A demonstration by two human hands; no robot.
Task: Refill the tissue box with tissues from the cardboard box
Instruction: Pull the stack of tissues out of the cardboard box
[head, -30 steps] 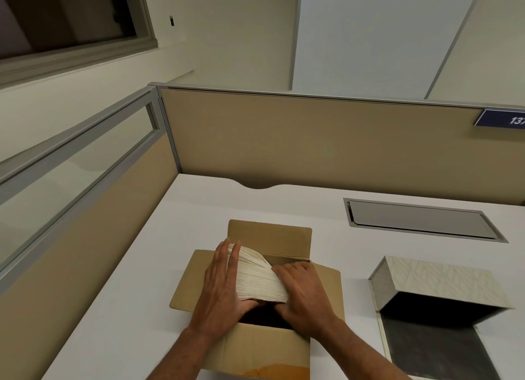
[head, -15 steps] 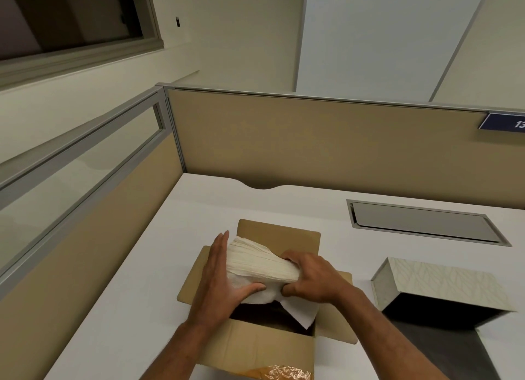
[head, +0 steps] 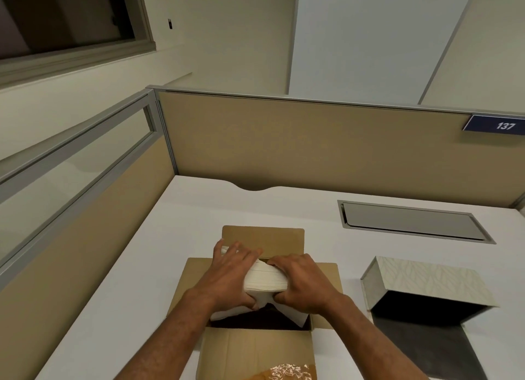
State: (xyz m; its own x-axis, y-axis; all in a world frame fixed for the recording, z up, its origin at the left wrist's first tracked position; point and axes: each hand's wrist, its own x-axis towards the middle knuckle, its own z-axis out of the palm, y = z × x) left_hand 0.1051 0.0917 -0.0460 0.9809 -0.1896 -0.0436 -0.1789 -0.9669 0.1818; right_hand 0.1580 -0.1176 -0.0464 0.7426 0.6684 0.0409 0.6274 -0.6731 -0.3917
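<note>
An open brown cardboard box sits on the white desk in front of me, flaps spread. Above its dark opening I hold a thick stack of white tissues between both hands. My left hand grips the stack's left side, fingers over its top. My right hand clamps its right side. A loose sheet hangs from under the stack. To the right stands the tissue box, pale with a leaf pattern, its dark open side facing me.
A grey cable hatch is set into the white desk at the back right. Beige partition walls close off the back and the left. A dark lid panel lies in front of the tissue box.
The tissue stack has risen out of the cardboard box and is squeezed more compactly. My left hand moved over its top, and my right hand shifted to grip its right end.
</note>
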